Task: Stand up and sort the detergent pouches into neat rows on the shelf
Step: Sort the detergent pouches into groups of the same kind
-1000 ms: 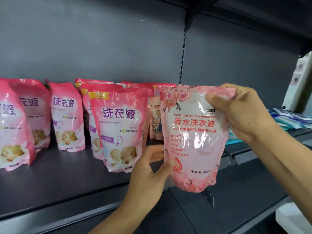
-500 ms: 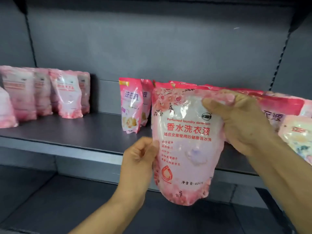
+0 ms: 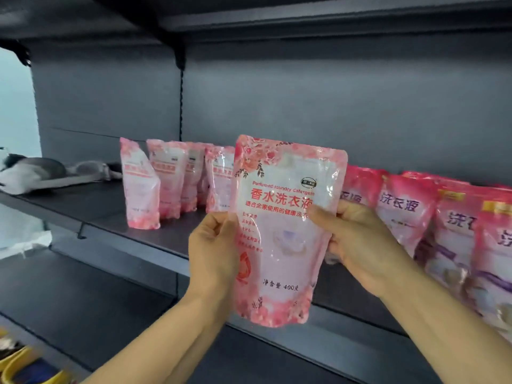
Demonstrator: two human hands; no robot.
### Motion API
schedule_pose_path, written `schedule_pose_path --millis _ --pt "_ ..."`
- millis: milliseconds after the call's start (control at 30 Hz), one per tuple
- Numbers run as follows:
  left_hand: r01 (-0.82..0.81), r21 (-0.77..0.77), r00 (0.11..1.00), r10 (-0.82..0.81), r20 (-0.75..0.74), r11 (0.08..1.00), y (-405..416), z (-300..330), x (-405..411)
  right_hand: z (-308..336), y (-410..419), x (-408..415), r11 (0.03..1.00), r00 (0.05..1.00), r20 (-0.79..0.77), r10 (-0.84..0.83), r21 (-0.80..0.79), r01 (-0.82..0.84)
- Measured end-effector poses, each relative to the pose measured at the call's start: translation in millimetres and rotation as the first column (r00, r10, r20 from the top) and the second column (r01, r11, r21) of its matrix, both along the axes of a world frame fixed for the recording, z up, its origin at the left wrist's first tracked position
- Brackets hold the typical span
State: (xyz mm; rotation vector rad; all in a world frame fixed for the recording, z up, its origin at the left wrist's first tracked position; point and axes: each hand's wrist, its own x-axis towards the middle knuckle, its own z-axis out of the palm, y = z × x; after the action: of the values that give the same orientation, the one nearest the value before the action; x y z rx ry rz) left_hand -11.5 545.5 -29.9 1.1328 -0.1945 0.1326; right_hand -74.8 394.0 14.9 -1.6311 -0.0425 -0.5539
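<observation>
head view: we hold the pale pink floral plastic detergent pouch (image 3: 279, 234) upright in front of the dark grey metal shelf (image 3: 155, 231) | left hand (image 3: 213, 253) grip pinches its left edge, right hand (image 3: 357, 245) grip pinches its right edge | step: carrying it to the matching pale pink pouch row (image 3: 171, 181), left of the held pouch | next: we judge it should stand upright beside that row, clear of the darker pink pouches (image 3: 443, 223) to the right.

Held pouch (image 3: 282, 234): pale pink, rose-flower border, red lettering. Left pouches (image 3: 166, 181): same pale pink floral print. Right pouches (image 3: 410, 209): deeper pink, purple lettering. Shelf (image 3: 83, 209): dark grey.
</observation>
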Motion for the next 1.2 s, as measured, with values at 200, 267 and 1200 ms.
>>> schedule_pose_path --millis 200,267,1200 --pt "0.095 0.032 0.995 -0.094 -0.009 0.995 44 9 107 -2 55 104 0.982 0.998 0.011 -0.062 0.182 0.059" --pt "0.124 0.039 0.992 -0.124 0.002 0.992 51 10 139 -2 67 135 0.970 0.992 0.009 -0.123 0.212 0.119" --pt "0.107 0.636 0.966 -0.231 0.115 0.764 43 -69 300 -48 74 308 0.956 0.956 0.091 -0.279 0.118 0.267"
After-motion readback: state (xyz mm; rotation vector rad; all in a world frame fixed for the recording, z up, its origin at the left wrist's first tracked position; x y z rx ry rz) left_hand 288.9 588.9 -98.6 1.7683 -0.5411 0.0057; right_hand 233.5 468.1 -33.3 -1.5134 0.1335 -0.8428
